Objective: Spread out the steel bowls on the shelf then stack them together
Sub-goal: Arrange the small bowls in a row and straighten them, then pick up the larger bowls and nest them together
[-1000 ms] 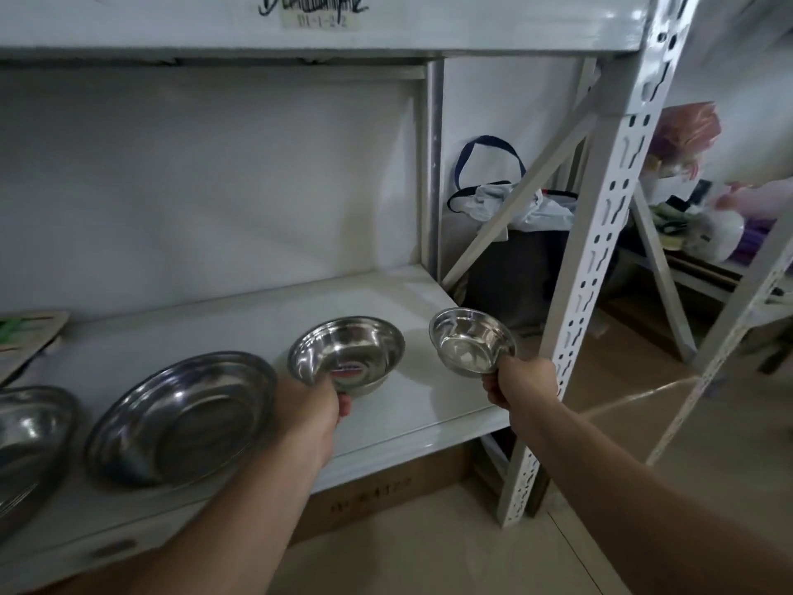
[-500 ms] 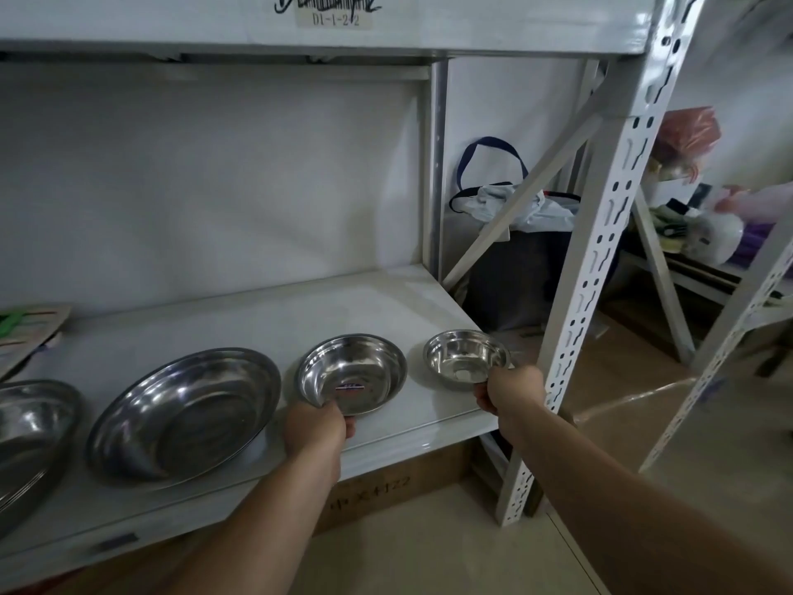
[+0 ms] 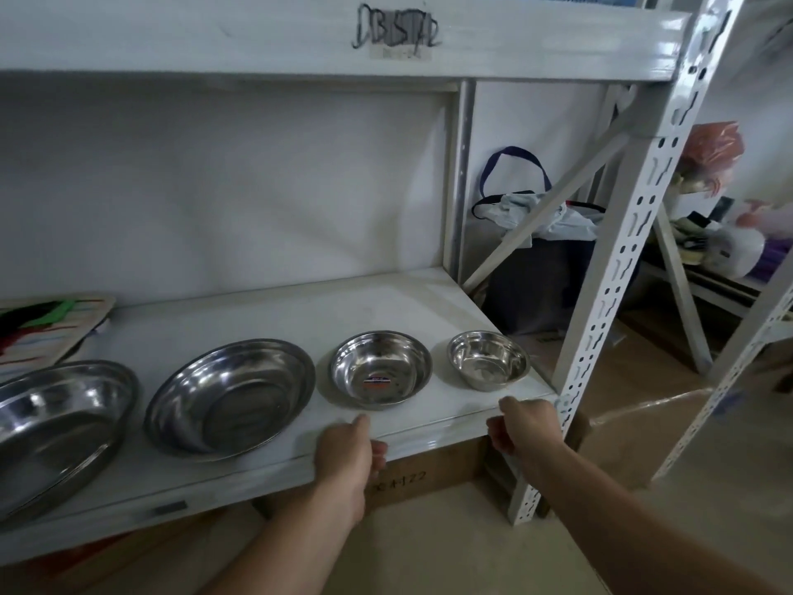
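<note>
Several steel bowls stand in a row on the white shelf [image 3: 274, 319], apart from each other. From the left: a big bowl [image 3: 55, 427] cut off by the frame edge, a wide shallow bowl [image 3: 231, 397], a medium bowl [image 3: 381, 369] with a small sticker inside, and the smallest bowl [image 3: 487, 359] near the shelf's right end. My left hand [image 3: 349, 455] hovers at the shelf's front edge just below the medium bowl, holding nothing. My right hand [image 3: 525, 429] is at the front edge below the smallest bowl, fingers loosely curled, empty.
A perforated white upright [image 3: 618, 268] and a diagonal brace [image 3: 553, 208] bound the shelf's right end. A dark bag [image 3: 545, 268] stands behind them. A colourful flat board [image 3: 47, 324] lies at the shelf's back left. A cardboard box [image 3: 429, 474] sits under the shelf.
Both hands set the medium and smallest bowls down on the shelf, let go, and drew back to the front edge. The view tilted up a little.
</note>
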Action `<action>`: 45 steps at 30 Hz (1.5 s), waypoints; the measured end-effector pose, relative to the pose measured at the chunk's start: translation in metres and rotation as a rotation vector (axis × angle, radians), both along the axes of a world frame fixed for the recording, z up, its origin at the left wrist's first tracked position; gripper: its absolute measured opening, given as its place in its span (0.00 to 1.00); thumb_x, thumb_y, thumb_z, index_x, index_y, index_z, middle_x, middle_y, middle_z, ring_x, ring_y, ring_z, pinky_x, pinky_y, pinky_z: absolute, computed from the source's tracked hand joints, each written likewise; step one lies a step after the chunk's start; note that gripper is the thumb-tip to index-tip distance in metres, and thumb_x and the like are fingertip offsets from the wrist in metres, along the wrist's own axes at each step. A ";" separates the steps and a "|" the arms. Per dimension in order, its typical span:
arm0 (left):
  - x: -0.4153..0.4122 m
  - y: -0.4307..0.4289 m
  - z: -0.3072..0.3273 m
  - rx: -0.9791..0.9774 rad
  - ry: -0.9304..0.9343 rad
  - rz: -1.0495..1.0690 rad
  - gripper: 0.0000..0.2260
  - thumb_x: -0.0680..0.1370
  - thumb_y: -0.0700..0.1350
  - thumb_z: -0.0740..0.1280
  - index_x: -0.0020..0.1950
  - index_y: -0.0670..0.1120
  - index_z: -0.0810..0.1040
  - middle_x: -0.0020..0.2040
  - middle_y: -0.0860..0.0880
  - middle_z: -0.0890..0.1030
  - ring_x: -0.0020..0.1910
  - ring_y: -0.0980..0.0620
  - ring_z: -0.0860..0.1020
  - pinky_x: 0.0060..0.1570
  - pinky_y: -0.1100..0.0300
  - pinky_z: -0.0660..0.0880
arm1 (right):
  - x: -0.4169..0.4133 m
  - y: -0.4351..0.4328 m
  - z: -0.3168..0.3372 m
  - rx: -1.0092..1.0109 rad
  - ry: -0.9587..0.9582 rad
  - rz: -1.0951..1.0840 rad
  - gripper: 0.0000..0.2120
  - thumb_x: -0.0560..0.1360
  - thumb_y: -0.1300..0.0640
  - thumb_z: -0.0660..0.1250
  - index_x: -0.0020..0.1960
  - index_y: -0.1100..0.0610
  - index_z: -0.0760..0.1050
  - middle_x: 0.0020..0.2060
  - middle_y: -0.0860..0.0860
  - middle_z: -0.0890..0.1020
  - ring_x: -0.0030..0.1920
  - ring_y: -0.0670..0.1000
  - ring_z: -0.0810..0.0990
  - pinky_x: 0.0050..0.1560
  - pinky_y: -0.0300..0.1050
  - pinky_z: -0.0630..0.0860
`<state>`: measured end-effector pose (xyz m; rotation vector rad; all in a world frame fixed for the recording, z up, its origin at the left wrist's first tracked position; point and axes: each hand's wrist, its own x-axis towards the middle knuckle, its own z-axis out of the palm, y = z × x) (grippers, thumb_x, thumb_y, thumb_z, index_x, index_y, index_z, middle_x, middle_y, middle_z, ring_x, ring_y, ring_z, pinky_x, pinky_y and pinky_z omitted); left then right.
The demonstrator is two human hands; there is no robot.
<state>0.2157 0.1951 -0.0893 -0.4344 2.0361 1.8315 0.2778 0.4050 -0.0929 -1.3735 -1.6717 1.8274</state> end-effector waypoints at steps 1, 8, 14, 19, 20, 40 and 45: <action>0.010 -0.008 -0.002 0.008 -0.015 -0.038 0.10 0.83 0.45 0.63 0.48 0.42 0.79 0.35 0.43 0.84 0.27 0.49 0.76 0.27 0.60 0.69 | 0.004 -0.011 -0.001 -0.012 -0.015 0.045 0.09 0.81 0.63 0.64 0.45 0.67 0.78 0.34 0.61 0.84 0.36 0.58 0.81 0.42 0.53 0.80; 0.044 -0.094 -0.015 -0.025 -0.056 -0.145 0.05 0.79 0.38 0.64 0.44 0.41 0.77 0.29 0.43 0.82 0.22 0.49 0.73 0.21 0.64 0.65 | 0.015 -0.105 0.014 0.037 -0.043 0.343 0.04 0.76 0.68 0.66 0.43 0.63 0.75 0.23 0.56 0.75 0.20 0.50 0.71 0.28 0.42 0.67; 0.040 -0.160 -0.007 -0.003 -0.061 -0.092 0.04 0.80 0.37 0.64 0.46 0.41 0.77 0.27 0.43 0.81 0.23 0.48 0.73 0.25 0.61 0.67 | 0.011 -0.173 0.018 0.026 0.005 0.430 0.03 0.74 0.69 0.65 0.42 0.63 0.75 0.31 0.63 0.77 0.23 0.54 0.73 0.28 0.43 0.70; 0.010 -0.198 0.007 -0.051 0.057 0.067 0.06 0.80 0.39 0.64 0.45 0.39 0.76 0.35 0.42 0.77 0.29 0.47 0.74 0.30 0.57 0.73 | -0.010 -0.208 0.027 0.030 0.016 0.491 0.04 0.76 0.69 0.65 0.43 0.67 0.77 0.34 0.64 0.81 0.27 0.56 0.75 0.31 0.47 0.72; -0.005 -0.207 0.008 -0.050 0.072 0.122 0.06 0.80 0.40 0.64 0.45 0.40 0.76 0.36 0.43 0.76 0.30 0.47 0.74 0.30 0.57 0.74 | -0.020 -0.213 0.029 0.041 0.026 0.497 0.05 0.77 0.68 0.65 0.43 0.67 0.77 0.35 0.64 0.82 0.29 0.57 0.77 0.32 0.48 0.73; -0.087 -0.257 0.103 -0.130 0.440 0.183 0.05 0.80 0.38 0.64 0.48 0.40 0.79 0.31 0.43 0.77 0.24 0.49 0.74 0.21 0.60 0.71 | -0.119 -0.269 0.097 0.539 0.191 0.473 0.13 0.70 0.55 0.63 0.48 0.61 0.82 0.39 0.61 0.86 0.40 0.65 0.86 0.43 0.64 0.85; -0.094 -0.341 0.122 -0.344 0.515 0.306 0.06 0.77 0.41 0.66 0.40 0.45 0.80 0.32 0.43 0.81 0.27 0.46 0.78 0.32 0.50 0.79 | -0.142 -0.345 0.115 0.551 0.204 0.623 0.11 0.71 0.54 0.65 0.45 0.61 0.81 0.41 0.60 0.86 0.43 0.63 0.86 0.45 0.59 0.86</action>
